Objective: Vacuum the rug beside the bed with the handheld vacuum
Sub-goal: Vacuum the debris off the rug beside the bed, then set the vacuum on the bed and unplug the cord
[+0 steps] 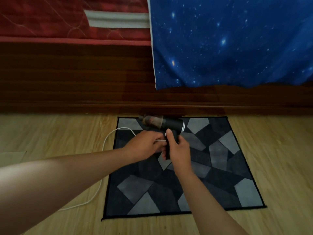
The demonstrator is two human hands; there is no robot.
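Note:
A dark rug (220, 167) with grey and black angular patches lies on the wooden floor against the bed's side. Above its far half I hold a black handheld vacuum (171, 124), its clear dust cup pointing left. My right hand (177, 148) is wrapped around the vacuum's handle, thumb up along it. My left hand (144, 145) sits just left of the handle with its fingers pinched on the white cable (103, 146) at the handle's base. The cable loops out left over the rug's edge and trails back across the floor.
The bed's dark wooden side panel (76, 78) runs across the view behind the rug. A red mattress (50, 19) lies on top, and a blue starry sheet (237, 44) hangs down on the right. Light wooden floor (279, 167) surrounds the rug.

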